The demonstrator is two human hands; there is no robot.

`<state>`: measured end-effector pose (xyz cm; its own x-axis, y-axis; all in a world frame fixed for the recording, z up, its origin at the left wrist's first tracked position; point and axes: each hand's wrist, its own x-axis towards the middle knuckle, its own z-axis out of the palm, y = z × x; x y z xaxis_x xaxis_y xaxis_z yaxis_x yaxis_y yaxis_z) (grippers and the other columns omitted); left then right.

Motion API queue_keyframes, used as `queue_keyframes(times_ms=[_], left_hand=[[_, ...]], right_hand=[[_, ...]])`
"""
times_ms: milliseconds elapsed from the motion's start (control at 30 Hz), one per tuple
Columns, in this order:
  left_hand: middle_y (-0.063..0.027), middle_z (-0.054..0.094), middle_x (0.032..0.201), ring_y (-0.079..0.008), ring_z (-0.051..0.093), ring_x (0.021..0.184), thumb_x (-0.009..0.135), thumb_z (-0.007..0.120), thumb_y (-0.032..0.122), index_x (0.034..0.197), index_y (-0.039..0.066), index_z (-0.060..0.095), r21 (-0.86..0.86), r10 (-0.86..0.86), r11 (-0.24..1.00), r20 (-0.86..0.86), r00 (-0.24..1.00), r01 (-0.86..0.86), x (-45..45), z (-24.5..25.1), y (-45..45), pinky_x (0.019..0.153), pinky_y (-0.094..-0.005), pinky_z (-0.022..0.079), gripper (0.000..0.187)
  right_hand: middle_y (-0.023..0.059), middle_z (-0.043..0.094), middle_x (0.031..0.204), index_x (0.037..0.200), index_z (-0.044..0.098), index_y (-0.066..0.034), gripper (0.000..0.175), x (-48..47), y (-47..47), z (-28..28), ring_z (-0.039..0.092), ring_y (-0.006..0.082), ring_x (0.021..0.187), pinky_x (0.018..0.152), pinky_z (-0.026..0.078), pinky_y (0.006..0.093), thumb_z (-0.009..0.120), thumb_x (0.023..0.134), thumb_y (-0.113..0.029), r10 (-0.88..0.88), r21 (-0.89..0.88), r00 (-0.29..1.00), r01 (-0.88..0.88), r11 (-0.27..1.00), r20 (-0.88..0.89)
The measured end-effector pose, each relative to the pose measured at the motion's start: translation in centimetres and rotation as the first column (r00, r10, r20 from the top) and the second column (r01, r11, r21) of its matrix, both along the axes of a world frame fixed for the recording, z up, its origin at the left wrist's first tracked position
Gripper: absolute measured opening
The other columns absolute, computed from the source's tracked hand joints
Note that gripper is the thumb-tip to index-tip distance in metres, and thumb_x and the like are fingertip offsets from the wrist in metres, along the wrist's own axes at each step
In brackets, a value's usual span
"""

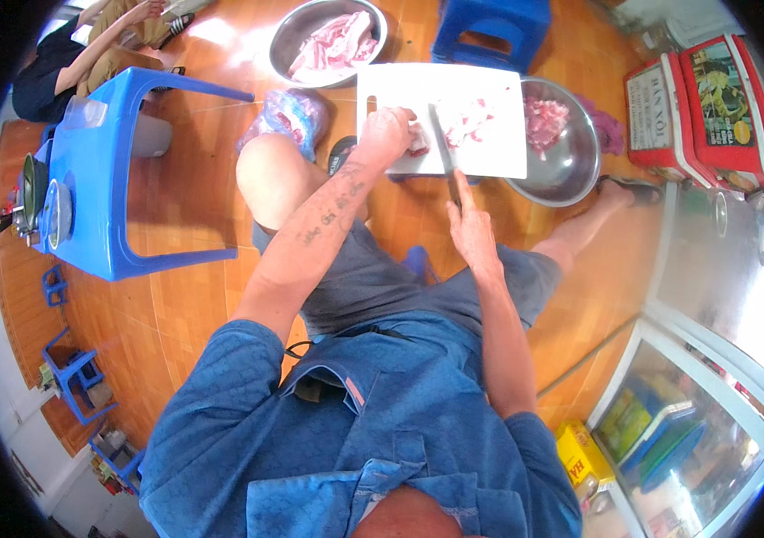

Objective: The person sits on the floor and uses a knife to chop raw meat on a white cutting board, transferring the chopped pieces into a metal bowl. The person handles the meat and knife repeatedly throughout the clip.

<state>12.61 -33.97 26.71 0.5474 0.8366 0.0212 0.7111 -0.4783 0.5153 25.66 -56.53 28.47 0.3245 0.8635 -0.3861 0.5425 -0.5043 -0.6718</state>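
A white plastic cutting board [489,158] lies before me. My left hand [390,131] holds down a small piece of raw meat [417,140] on its left part. My right hand [472,225] grips the handle of a knife [442,141], whose blade points away from me across the board's middle. Right of the blade lie several cut bits of meat [469,124]. A steel bowl [573,168] at the board's right edge holds more cut meat [546,122]. Beyond the board at the left, another steel bowl [281,50] holds larger slabs of meat [335,47].
A plastic bag with meat [287,121] sits on the floor by my left knee. A blue plastic table [96,202] stands at left, with a seated person [79,60] beyond it. A blue stool [489,30] is past the board. Red-sided boxes [725,111] and a glass-fronted cabinet [684,430] are at right.
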Motion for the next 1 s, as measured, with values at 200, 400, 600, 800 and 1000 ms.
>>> queue_keyframes(times_ms=[200, 400, 600, 800, 1000], left_hand=[[-0.0225, 0.077, 0.090, -0.0386, 0.077, 0.087, 0.084, 0.074, 0.015, 0.098, 0.004, 0.083, -0.049, -0.120, 0.992, -0.049, 0.992, 0.117, -0.6, -0.2, 0.7, 0.084, -0.0470, 0.061, 0.020], [-0.0228, 0.076, 0.088, -0.0394, 0.077, 0.087, 0.080, 0.072, 0.009, 0.099, 0.007, 0.084, 0.017, -0.158, 0.987, -0.115, 0.981, 0.161, -0.3, 0.0, 0.8, 0.082, -0.0483, 0.061, 0.022], [-0.0235, 0.076, 0.088, -0.0407, 0.076, 0.087, 0.080, 0.072, 0.009, 0.100, 0.008, 0.084, 0.044, -0.175, 0.982, -0.141, 0.974, 0.183, -0.4, -0.7, 1.2, 0.082, -0.0491, 0.061, 0.023], [-0.0230, 0.076, 0.087, -0.0412, 0.076, 0.085, 0.082, 0.073, 0.011, 0.098, 0.008, 0.084, -0.007, -0.085, 0.996, -0.094, 0.992, 0.084, -0.3, -0.2, 0.4, 0.082, -0.0496, 0.061, 0.020], [-0.0225, 0.077, 0.090, -0.0400, 0.076, 0.088, 0.083, 0.072, 0.013, 0.101, 0.009, 0.085, -0.043, -0.143, 0.989, -0.138, 0.980, 0.138, 0.1, 0.5, 0.3, 0.084, -0.0499, 0.061, 0.023]], right_hand=[[0.0342, 0.069, 0.091, 0.171, 0.026, -0.0284, 0.071, -0.8, -0.1, 2.4, 0.069, 0.0514, 0.085, 0.082, 0.052, 0.0593, 0.057, 0.109, -0.019, 0.060, -0.016, 0.996, -0.059, 0.998, 0.062], [0.0353, 0.070, 0.098, 0.173, 0.017, -0.0318, 0.077, -2.1, -2.7, 3.3, 0.070, 0.0535, 0.091, 0.082, 0.054, 0.0615, 0.057, 0.109, -0.019, 0.149, -0.037, 0.975, -0.145, 0.989, 0.162], [0.0341, 0.070, 0.089, 0.173, 0.014, -0.0339, 0.079, -2.1, 0.7, 2.8, 0.069, 0.0547, 0.085, 0.080, 0.053, 0.0647, 0.055, 0.108, -0.017, 0.150, 0.017, 0.981, -0.153, 0.988, 0.119], [0.0344, 0.068, 0.085, 0.173, 0.017, -0.0317, 0.077, -2.2, 2.1, 1.1, 0.069, 0.0544, 0.083, 0.078, 0.051, 0.0648, 0.054, 0.107, -0.015, 0.137, 0.037, 0.983, -0.142, 0.989, 0.123], [0.0326, 0.070, 0.083, 0.173, 0.019, -0.0339, 0.075, -2.4, -1.4, 1.4, 0.070, 0.0542, 0.083, 0.080, 0.055, 0.0650, 0.053, 0.108, -0.016, 0.132, -0.042, 0.983, -0.127, 0.991, 0.129]])
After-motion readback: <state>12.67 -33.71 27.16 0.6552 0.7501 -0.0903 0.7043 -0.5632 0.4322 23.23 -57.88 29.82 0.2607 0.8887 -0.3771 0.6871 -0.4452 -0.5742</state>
